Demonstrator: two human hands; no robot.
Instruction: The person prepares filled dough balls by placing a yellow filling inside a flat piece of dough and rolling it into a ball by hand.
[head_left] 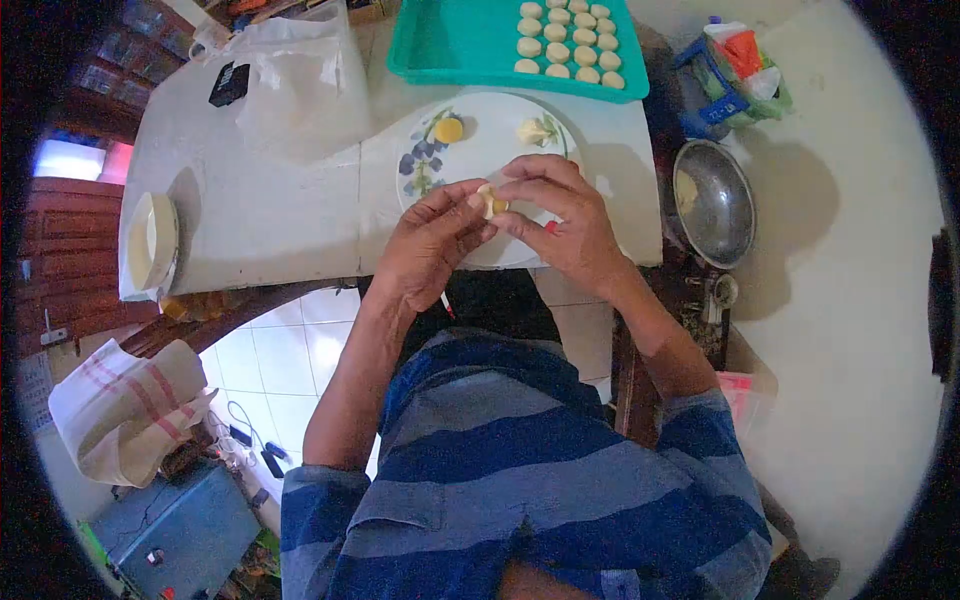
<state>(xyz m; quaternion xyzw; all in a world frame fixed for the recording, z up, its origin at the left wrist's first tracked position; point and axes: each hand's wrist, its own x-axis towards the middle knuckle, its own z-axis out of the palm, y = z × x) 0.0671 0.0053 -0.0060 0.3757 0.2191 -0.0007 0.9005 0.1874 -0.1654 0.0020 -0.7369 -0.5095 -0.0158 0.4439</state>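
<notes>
Between my two hands, over the near part of the round plate (485, 110), is a small piece of pale dough (490, 200) with a yellow filling showing. My left hand (435, 235) pinches its left side with the fingertips. My right hand (565, 220) holds its right side, fingers curved over it. On the plate's floral rim lie a yellow ball (449, 130) at the left and a pale lump of dough (531, 131) at the right. Behind the plate, a green tray (455, 45) bears rows of several round pale dough pieces (557, 52).
A clear plastic bag (305, 90) and a small black packet (230, 84) lie at the table's back left. A round pale container (153, 242) stands at the left edge. Right of the table are a metal bowl (725, 205) with dough inside and a blue basket (715, 85).
</notes>
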